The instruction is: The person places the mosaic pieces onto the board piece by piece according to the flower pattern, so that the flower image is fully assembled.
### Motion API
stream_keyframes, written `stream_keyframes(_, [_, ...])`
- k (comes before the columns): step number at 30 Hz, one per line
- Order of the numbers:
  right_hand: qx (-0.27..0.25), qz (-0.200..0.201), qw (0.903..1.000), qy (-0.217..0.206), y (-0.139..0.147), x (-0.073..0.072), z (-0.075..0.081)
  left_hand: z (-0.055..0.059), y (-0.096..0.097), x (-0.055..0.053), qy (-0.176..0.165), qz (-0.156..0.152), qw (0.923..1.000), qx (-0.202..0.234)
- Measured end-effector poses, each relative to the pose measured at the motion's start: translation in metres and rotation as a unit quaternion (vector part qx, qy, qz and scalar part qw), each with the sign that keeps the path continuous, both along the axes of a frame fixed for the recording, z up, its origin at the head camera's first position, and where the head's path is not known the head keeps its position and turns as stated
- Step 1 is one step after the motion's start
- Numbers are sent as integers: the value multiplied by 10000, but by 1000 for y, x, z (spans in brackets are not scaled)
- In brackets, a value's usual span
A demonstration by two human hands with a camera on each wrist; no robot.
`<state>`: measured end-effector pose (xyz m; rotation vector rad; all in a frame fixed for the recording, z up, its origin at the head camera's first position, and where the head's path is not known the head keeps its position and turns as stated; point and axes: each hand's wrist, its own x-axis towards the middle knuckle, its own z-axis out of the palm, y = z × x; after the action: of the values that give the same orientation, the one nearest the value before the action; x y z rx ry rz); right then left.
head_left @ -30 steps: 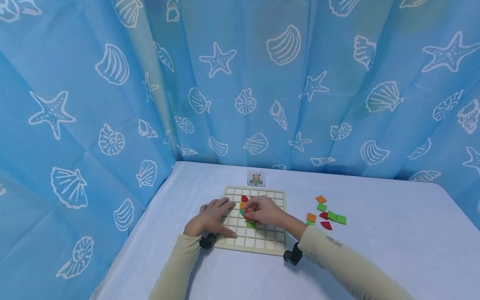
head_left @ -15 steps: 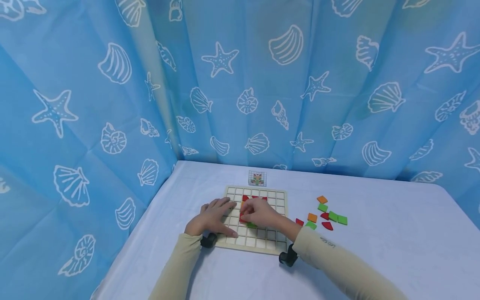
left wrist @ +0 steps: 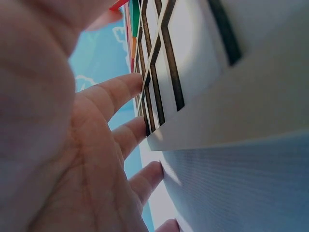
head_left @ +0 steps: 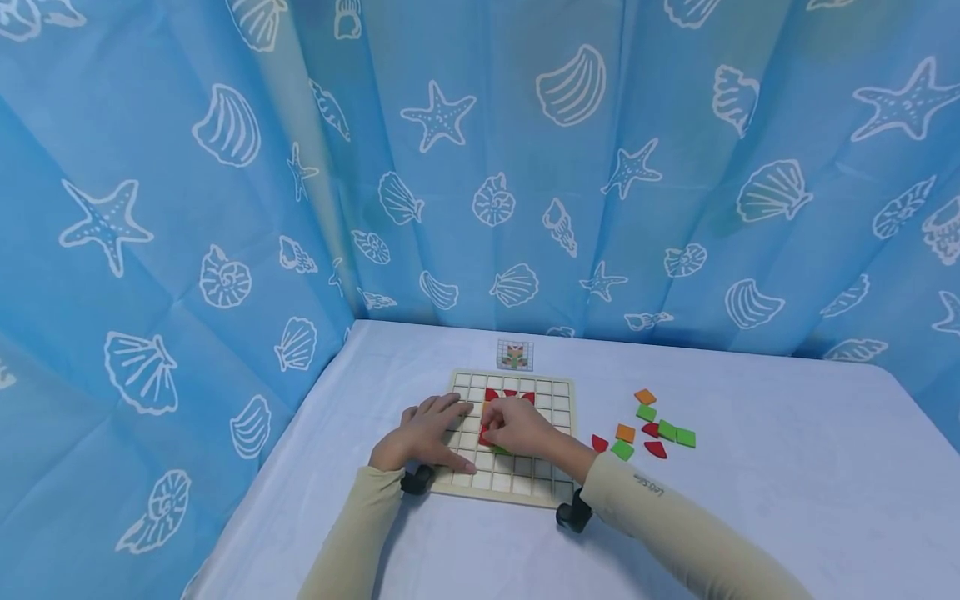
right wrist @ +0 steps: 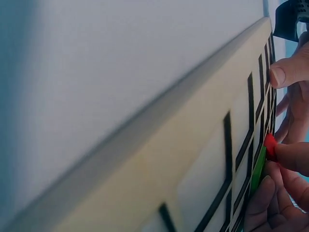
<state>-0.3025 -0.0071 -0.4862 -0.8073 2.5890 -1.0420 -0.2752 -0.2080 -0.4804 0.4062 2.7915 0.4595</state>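
Observation:
A wooden grid board (head_left: 495, 498) lies on the white table. My left hand (head_left: 426, 435) rests on its left side with fingers spread; in the left wrist view, some fingertips touch the grid and others the cloth beside it. Over the middle of the board, my right hand (head_left: 522, 427) pinches a small red tile (right wrist: 270, 147) between thumb and finger, low against the grid. A green tile (right wrist: 259, 166) sits right beside it. Red quarter-round tiles (head_left: 528, 397) show in an upper row. The right hand hides part of the laid tiles.
Loose tiles lie right of the board, among them an orange square (head_left: 626, 433), a green square (head_left: 686, 437) and a red quarter-round (head_left: 656, 450). A small pattern card (head_left: 515, 356) lies behind the board. A blue shell-printed curtain (head_left: 465, 167) hangs behind the table.
My right hand has shifted slightly left with the red tile, down onto the cells by the green tile, and now stays nearly still. The left hand has kept its place.

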Motion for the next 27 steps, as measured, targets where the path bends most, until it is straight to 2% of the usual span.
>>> stream_keyframes(10, [279, 168, 9994, 108, -2, 1, 0, 1, 1, 0, -9, 31, 10000, 6])
stream_keyframes(13, [283, 96, 9996, 12, -3, 1, -1, 0, 1, 0, -29, 23, 10000, -28])
stream_keyframes(27, [-183, 283, 9992, -194, 5, -2, 4, -3, 0, -2, 29, 10, 9999, -99])
